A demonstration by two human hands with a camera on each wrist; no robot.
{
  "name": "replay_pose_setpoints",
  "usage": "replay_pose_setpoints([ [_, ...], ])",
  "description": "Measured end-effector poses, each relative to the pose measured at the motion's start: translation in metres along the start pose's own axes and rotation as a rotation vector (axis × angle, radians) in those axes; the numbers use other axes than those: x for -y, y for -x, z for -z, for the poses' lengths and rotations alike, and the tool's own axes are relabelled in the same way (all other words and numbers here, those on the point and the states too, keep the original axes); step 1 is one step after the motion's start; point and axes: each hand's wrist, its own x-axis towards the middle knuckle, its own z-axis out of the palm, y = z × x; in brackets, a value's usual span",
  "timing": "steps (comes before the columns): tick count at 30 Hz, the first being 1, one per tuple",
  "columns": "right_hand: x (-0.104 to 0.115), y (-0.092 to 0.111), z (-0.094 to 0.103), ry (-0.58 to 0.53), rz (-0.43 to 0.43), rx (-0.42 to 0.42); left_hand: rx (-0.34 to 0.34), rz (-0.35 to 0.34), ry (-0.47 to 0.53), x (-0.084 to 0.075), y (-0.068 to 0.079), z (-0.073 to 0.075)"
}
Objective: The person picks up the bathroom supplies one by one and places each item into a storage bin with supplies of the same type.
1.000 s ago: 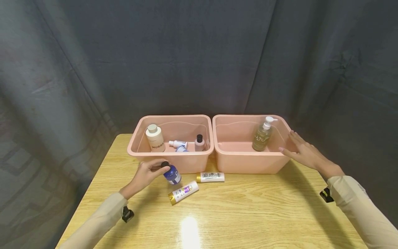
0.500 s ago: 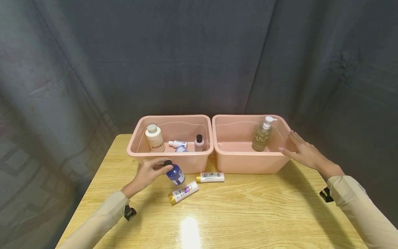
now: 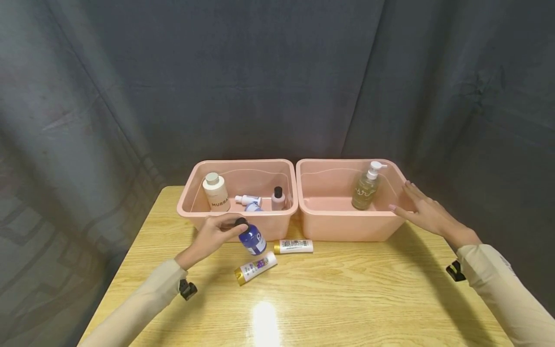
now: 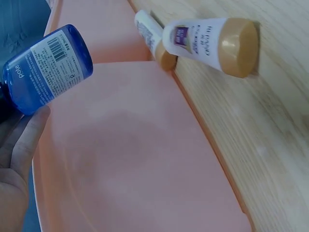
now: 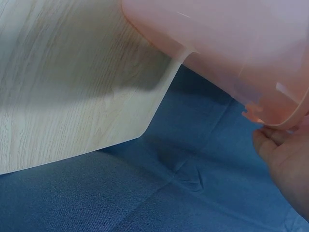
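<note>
My left hand (image 3: 212,237) pinches a blue bottle (image 3: 253,239) by its black cap. The bottle hangs tilted in front of the left pink bin (image 3: 273,225), above a white tube with a gold cap (image 3: 257,268) on the table. In the left wrist view the bottle (image 4: 50,67) shows a white printed label, and the cap is mostly cut off at the edge. My right hand (image 3: 427,215) rests on the outer rim of the right pink bin (image 3: 347,226), fingers extended. The right wrist view shows that hand (image 5: 289,164) at the rim.
A second gold-capped tube (image 3: 295,246) lies before the bins. Inside the left bin are a white bottle (image 3: 217,193), a small white tube (image 3: 249,200) and a black-capped bottle (image 3: 278,200). A pump bottle (image 3: 365,190) stands in the right bin. Grey curtain (image 3: 260,77) hangs behind.
My left hand has carried the blue bottle to the right and slightly up along the left bin's front. My right hand stays at the right bin's rim.
</note>
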Motion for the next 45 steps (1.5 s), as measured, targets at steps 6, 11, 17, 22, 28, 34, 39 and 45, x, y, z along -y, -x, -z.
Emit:
replay_pose_setpoints([
  [6, -0.001, -0.001, 0.0, 0.004, 0.007, -0.002, 0.005, -0.044, 0.065, -0.001, -0.009, -0.004],
  [11, -0.001, -0.001, 0.001, -0.003, 0.005, -0.002, 0.002, -0.023, 0.086, -0.004, -0.017, -0.007],
  [17, 0.0, -0.001, 0.0, -0.012, -0.007, 0.008, 0.005, -0.002, 0.103, -0.01, -0.026, -0.012],
  [22, 0.001, -0.001, 0.0, -0.016, -0.003, 0.003, -0.014, -0.03, 0.134, -0.012, -0.037, -0.017],
  [28, 0.0, -0.001, 0.0, -0.022, 0.017, -0.007, -0.048, -0.018, 0.161, -0.016, -0.047, -0.021],
  [34, -0.003, 0.001, 0.001, -0.039, 0.016, 0.002, -0.066, -0.012, 0.199, -0.016, -0.053, -0.023],
  [39, -0.002, -0.001, 0.002, -0.029, 0.007, 0.0, -0.085, 0.0, 0.206, -0.018, -0.057, -0.026],
  [45, 0.001, -0.002, 0.003, -0.035, -0.008, 0.005, -0.12, 0.019, 0.189, -0.023, -0.065, -0.031],
])
